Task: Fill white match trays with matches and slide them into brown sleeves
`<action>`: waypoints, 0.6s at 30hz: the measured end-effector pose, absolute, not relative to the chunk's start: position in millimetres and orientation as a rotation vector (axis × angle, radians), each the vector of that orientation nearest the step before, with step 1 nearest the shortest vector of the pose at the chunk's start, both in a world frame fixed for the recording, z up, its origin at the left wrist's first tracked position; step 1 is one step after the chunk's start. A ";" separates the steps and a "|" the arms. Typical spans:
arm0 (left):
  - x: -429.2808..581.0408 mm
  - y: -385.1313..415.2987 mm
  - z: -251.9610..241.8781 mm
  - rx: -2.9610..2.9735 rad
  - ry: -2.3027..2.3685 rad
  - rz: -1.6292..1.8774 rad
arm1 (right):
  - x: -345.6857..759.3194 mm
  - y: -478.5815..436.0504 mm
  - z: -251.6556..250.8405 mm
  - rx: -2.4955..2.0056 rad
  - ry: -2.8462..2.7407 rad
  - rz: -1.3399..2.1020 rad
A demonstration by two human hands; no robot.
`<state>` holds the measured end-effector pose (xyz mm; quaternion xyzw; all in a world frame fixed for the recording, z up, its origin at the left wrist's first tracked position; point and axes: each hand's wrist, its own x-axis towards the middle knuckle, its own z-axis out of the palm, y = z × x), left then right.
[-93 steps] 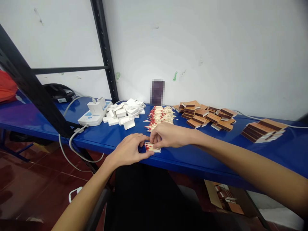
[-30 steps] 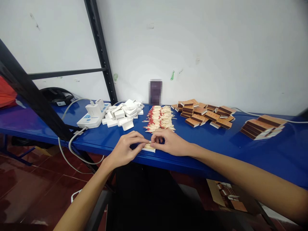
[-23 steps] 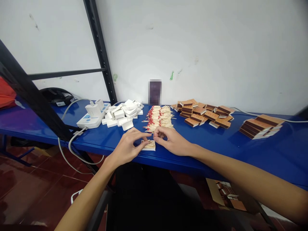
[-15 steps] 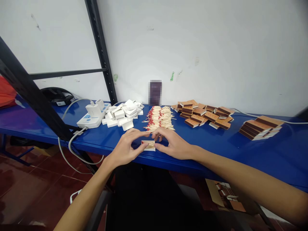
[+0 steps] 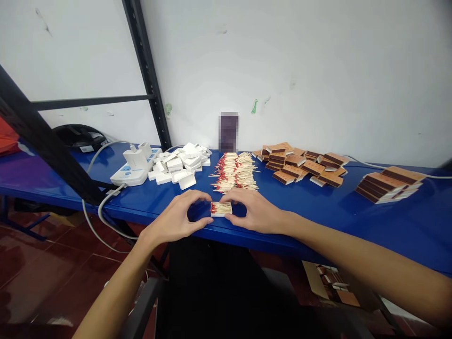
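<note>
Hands (image 5: 178, 214) in arcs around tray (image 5: 218, 215)

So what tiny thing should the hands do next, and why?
Maybe the right hand could gently pat the matches in the small white box straighter while the left hand steadies it. The box is open on top, some matches seem slanted, and both hands are close around it.
</note>
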<state>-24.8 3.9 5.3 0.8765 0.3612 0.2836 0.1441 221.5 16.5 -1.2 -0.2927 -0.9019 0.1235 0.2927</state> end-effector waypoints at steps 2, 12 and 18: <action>-25.3 4.6 4.5 2.527 1.026 0.839 | 221.2 15.9 -0.4 -0.789 -2.404 0.323; -24.0 7.3 3.8 2.574 0.885 0.867 | 221.5 14.9 -0.9 -0.777 -2.403 0.305; -24.5 7.2 2.3 2.589 0.860 0.859 | 221.3 15.8 -1.8 -0.707 -2.414 0.309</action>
